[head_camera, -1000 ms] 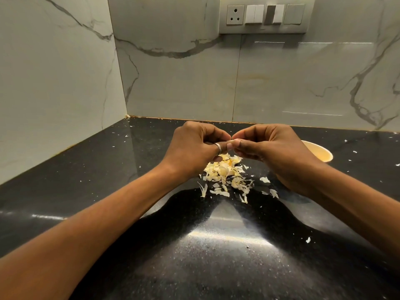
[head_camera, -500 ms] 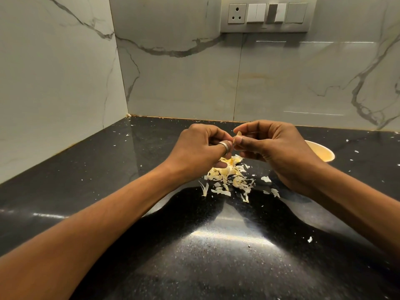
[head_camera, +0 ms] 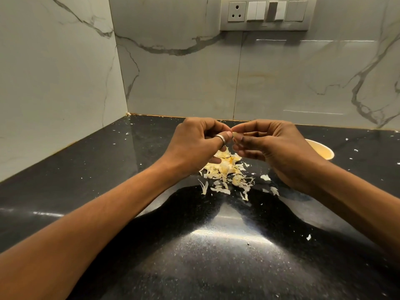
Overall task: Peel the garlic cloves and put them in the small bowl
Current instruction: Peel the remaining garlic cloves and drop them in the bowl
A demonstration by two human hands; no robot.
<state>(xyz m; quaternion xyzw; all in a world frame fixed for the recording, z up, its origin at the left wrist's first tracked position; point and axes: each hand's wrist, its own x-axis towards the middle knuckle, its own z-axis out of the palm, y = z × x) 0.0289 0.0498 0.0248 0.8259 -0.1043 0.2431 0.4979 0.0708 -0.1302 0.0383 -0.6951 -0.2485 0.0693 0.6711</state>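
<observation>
- The right hand (head_camera: 272, 148) is hiding most of the small bowl (head_camera: 322, 150) at 3 o'clock.
- Both hands' fingertips are pinching a tiny garlic clove (head_camera: 234, 133), the left hand (head_camera: 194, 146) touching it above the peel pile (head_camera: 225, 172).

You have one view only, from the wide-angle camera on your head. It looks forward and down across the black counter (head_camera: 91, 191) toward the corner where two marble walls meet. Both forearms enter from the bottom edge and converge near the middle of the frame, where the left hand (head_camera: 194, 144) and right hand (head_camera: 270, 146) meet fingertip to fingertip. The hands sit close to the lens and above the counter. Beyond the hands, the back wall fills the upper frame, with the switch panel (head_camera: 268, 13) at the top edge. Straight lines bow toward the frame edges. No second view overlaps this one.
</observation>
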